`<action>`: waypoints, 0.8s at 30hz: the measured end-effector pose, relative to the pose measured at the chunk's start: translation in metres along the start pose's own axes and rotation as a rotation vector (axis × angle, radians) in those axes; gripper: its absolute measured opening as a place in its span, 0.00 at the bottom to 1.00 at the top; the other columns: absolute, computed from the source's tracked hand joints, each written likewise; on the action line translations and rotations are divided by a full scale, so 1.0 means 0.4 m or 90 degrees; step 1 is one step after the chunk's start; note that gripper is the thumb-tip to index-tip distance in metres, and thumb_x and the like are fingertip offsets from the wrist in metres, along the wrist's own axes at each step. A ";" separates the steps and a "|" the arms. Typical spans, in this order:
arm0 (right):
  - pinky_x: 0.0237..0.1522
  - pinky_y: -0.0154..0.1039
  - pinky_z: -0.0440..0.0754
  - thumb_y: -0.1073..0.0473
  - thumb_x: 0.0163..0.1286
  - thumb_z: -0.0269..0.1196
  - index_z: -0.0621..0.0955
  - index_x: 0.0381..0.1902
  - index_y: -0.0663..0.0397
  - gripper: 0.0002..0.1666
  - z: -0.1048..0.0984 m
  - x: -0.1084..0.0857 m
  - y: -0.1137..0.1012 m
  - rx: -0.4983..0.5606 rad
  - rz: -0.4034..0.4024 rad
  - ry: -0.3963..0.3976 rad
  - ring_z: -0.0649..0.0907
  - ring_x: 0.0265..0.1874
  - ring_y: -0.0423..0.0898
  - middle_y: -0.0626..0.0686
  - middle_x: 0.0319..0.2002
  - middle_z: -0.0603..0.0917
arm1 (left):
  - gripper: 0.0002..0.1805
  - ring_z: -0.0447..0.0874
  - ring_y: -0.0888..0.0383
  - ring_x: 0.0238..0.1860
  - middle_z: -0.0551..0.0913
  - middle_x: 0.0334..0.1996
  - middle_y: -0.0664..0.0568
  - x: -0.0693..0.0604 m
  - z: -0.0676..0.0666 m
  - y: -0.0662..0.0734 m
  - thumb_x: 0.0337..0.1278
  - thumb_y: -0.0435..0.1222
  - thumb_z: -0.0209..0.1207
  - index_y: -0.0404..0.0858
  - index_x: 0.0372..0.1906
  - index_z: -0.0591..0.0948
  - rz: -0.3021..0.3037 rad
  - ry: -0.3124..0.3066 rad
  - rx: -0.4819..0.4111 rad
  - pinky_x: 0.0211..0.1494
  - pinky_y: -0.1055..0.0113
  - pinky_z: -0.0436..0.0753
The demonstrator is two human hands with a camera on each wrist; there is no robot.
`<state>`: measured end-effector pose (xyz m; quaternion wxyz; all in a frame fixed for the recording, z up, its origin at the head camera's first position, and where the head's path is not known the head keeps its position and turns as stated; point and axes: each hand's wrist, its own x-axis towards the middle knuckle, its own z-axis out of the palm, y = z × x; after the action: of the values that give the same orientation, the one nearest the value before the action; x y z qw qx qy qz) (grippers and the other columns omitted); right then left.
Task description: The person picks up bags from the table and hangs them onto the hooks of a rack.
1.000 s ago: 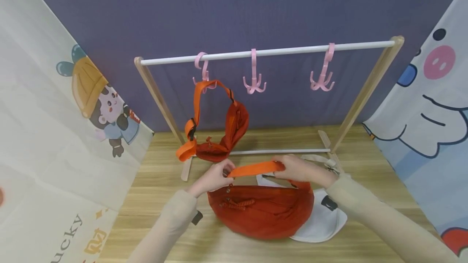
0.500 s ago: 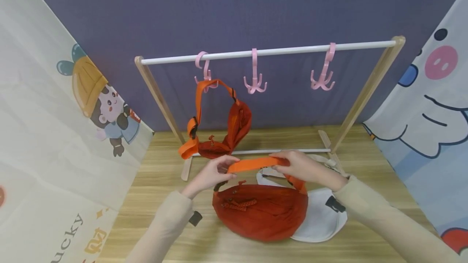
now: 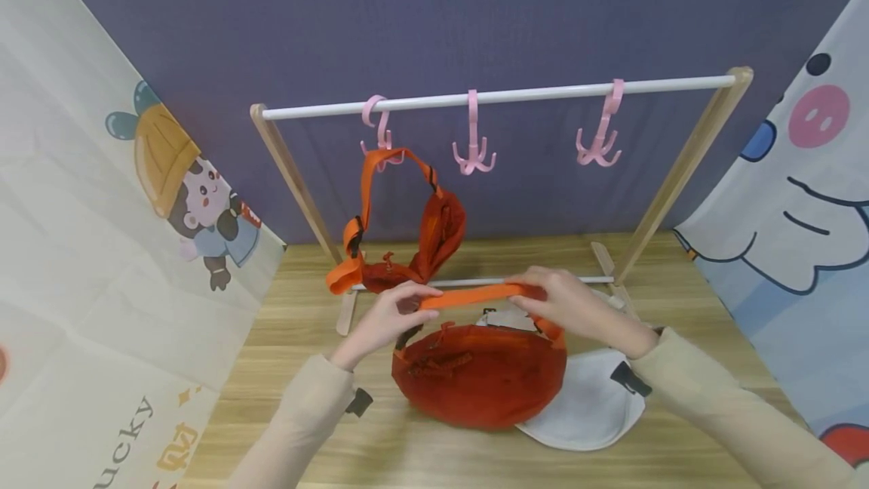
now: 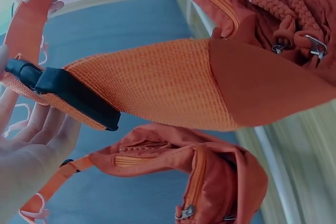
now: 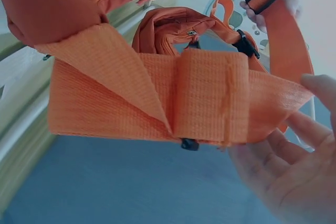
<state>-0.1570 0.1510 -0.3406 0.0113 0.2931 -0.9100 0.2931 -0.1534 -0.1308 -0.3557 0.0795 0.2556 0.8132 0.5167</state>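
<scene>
A red-orange waist bag (image 3: 478,377) hangs by its orange strap (image 3: 471,296) between both hands. My left hand (image 3: 390,319) pinches the strap's left end, beside a black buckle (image 4: 76,95) in the left wrist view. My right hand (image 3: 566,306) grips the right end between thumb and fingers; in the right wrist view the doubled webbing (image 5: 212,98) runs past the fingers. A second red-orange bag (image 3: 441,232) hangs from the left pink hook (image 3: 383,138). Behind the held bag, a white bag (image 3: 591,406) lies on the table, partly covered.
A rack with a white rail (image 3: 529,96) and wooden legs stands at the back. The middle pink hook (image 3: 472,149) and the right pink hook (image 3: 600,138) hang from it with nothing on them. Printed cloths flank the wooden table (image 3: 258,429).
Both hands have risen slightly with the strap, and the bag below has lifted. My left hand has shifted left. The hanging bag has swayed a little.
</scene>
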 end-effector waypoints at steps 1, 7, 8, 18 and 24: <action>0.22 0.31 0.70 0.55 0.60 0.60 0.78 0.48 0.58 0.19 -0.001 0.001 -0.001 -0.007 -0.008 0.011 0.70 0.18 0.34 0.52 0.38 0.80 | 0.17 0.76 0.57 0.41 0.77 0.44 0.47 0.001 -0.001 0.002 0.51 0.34 0.59 0.37 0.49 0.77 0.003 0.004 -0.001 0.44 0.64 0.75; 0.28 0.34 0.74 0.56 0.56 0.63 0.80 0.43 0.54 0.16 -0.011 0.014 0.000 -0.058 -0.065 0.099 0.76 0.26 0.39 0.50 0.38 0.81 | 0.16 0.75 0.59 0.41 0.78 0.42 0.50 0.008 -0.010 0.015 0.52 0.35 0.59 0.39 0.48 0.78 0.008 0.039 0.012 0.44 0.64 0.75; 0.29 0.36 0.75 0.56 0.56 0.64 0.81 0.42 0.54 0.16 -0.014 0.017 0.000 -0.062 -0.072 0.111 0.77 0.27 0.40 0.50 0.37 0.81 | 0.16 0.75 0.58 0.40 0.78 0.42 0.50 0.010 -0.012 0.018 0.52 0.35 0.59 0.38 0.48 0.78 0.007 0.045 0.015 0.44 0.65 0.75; 0.31 0.39 0.76 0.58 0.54 0.65 0.81 0.39 0.54 0.13 -0.062 0.039 -0.005 -0.062 -0.088 0.165 0.77 0.29 0.41 0.48 0.33 0.80 | 0.16 0.76 0.54 0.39 0.77 0.43 0.48 0.033 -0.027 0.067 0.53 0.35 0.57 0.38 0.48 0.77 -0.005 0.060 0.020 0.43 0.62 0.75; 0.26 0.37 0.74 0.56 0.55 0.64 0.81 0.40 0.54 0.14 -0.084 0.054 -0.005 -0.066 -0.081 0.174 0.75 0.26 0.41 0.48 0.33 0.80 | 0.17 0.77 0.54 0.38 0.77 0.43 0.49 0.049 -0.038 0.084 0.54 0.37 0.57 0.39 0.50 0.77 -0.011 0.068 0.027 0.40 0.63 0.75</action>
<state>-0.1791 0.1565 -0.3076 0.1683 0.3064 -0.8937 0.2811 -0.1649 -0.1218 -0.3166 0.0348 0.2221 0.8292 0.5118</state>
